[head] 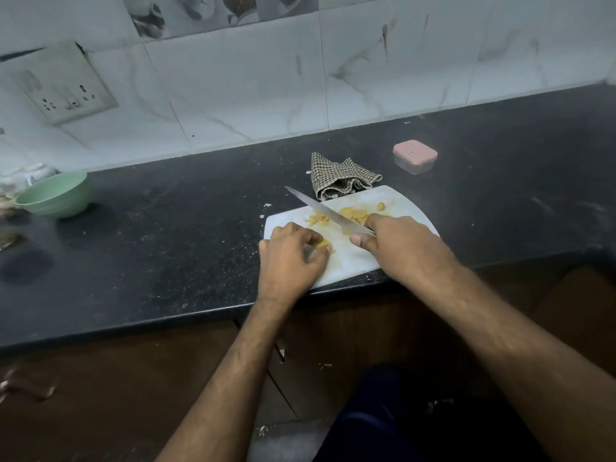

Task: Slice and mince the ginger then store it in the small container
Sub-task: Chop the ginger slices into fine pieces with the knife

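Observation:
A white cutting board (350, 258) lies at the front edge of the black counter. Yellow ginger slices (353, 213) are scattered over its far half. My left hand (290, 258) pinches a small ginger piece (324, 243) against the board. My right hand (400, 245) grips the handle of a knife (320, 208), whose blade points up and left, raised over the slices. The small clear container (415, 157) with a pink lid on it stands behind the board to the right.
A folded checked cloth (340, 178) lies just behind the board. A green bowl (53, 195) sits at the far left of the counter (166, 245). A wall socket (63, 81) is mounted on the tiled wall. Wooden cabinet fronts run below the counter edge.

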The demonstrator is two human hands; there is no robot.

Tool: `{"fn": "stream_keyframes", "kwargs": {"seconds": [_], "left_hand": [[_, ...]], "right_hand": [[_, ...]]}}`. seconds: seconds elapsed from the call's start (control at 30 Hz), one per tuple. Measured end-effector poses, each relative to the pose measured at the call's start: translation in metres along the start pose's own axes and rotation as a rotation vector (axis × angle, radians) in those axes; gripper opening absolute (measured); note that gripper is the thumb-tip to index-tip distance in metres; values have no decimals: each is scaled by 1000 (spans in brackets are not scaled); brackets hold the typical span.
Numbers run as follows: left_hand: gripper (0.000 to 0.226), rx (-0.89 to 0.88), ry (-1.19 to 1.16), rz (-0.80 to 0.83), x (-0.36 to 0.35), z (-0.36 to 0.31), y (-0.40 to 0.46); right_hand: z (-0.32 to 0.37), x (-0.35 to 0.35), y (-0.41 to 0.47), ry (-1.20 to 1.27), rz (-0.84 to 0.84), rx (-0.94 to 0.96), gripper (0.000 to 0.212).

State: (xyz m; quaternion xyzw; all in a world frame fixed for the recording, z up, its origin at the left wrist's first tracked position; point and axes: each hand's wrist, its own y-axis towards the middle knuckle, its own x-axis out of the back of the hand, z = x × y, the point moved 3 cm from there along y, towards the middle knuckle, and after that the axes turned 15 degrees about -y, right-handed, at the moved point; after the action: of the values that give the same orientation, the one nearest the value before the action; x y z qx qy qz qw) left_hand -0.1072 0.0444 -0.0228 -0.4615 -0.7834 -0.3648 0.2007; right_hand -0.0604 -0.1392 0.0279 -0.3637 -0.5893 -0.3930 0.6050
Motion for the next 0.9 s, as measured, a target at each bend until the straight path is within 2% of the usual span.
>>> {"fn": "stream_keyframes", "kwargs": {"seconds": [0.13,0.37,0.53,0.9], "left_hand": [[26,9,-3,8,0,1,1],[26,1,-25,25,-3,2,0],[22,-2,-23,39,-1,1,2],[19,20,-35,38,-1,2,2]], "right_hand": [[1,4,-10,-7,129,32,21],[7,9,-25,-185,139,42,17],[14,6,-24,-233,177,22,4],[19,9,-28,-303,237,29,14]]}}
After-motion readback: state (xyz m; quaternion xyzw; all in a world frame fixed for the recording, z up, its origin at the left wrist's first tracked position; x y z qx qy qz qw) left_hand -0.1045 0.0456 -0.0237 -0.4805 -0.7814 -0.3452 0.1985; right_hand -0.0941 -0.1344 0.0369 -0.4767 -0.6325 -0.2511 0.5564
